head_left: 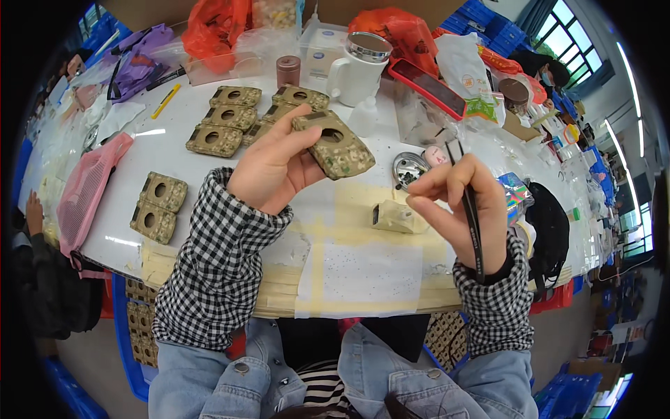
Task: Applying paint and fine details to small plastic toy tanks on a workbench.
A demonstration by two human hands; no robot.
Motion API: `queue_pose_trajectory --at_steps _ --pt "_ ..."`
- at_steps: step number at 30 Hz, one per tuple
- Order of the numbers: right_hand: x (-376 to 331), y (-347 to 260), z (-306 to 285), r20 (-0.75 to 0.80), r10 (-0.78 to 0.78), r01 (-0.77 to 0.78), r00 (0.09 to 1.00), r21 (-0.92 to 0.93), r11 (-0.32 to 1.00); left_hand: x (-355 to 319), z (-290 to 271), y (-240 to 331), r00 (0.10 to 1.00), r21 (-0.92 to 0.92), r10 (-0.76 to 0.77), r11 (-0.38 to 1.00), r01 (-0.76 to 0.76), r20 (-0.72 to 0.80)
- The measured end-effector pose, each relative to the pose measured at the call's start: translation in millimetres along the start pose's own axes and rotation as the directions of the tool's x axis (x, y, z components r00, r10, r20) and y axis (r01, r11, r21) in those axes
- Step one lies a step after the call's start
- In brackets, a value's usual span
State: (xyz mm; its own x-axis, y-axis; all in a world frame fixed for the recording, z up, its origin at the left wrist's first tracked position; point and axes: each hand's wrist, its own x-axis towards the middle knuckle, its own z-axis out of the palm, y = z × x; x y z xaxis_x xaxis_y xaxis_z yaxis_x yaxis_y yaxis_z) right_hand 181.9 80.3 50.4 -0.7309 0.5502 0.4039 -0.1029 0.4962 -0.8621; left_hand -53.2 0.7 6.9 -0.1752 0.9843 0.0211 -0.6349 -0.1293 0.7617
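My left hand [269,167] grips a camouflage-patterned plastic housing [347,155] with a round hole, tilted above the table. In my right hand [481,206] are black tweezers [474,234], their tips pointing up and away from me. My right thumb and forefinger are close together; whether anything tiny is between them I cannot make out. Between the hands, a beige block [399,216] sits on the table. Just beyond it is a round clear dish [408,171] with small black parts, beside a pink round object [435,155]. More camouflage housings [227,119] lie in rows beyond my left hand.
Two housings [159,206] lie left of my forearm, near a pink mesh bag [94,185]. A white mug [358,70], a small white bottle [364,117] and a red-cased phone [429,89] stand or lie farther back. Below the table edge is a blue crate [124,328] of housings.
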Motion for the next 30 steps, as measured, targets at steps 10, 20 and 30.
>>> queue_pose_trajectory --at_steps 10,20,30 --pt "-13 15 25 -0.075 0.159 -0.136 0.984 0.246 0.96 -5 15 5 0.978 0.322 -0.166 0.939 0.118 0.125" --pt "-16 20 26 -0.155 0.024 -0.004 0.988 0.128 0.992 -21 31 -4 0.952 0.614 -0.229 0.787 0.058 0.203" --pt "-18 18 37 -0.173 -0.212 0.176 0.962 -0.203 0.963 -24 36 -9 0.951 0.554 -0.211 0.831 0.052 0.226"
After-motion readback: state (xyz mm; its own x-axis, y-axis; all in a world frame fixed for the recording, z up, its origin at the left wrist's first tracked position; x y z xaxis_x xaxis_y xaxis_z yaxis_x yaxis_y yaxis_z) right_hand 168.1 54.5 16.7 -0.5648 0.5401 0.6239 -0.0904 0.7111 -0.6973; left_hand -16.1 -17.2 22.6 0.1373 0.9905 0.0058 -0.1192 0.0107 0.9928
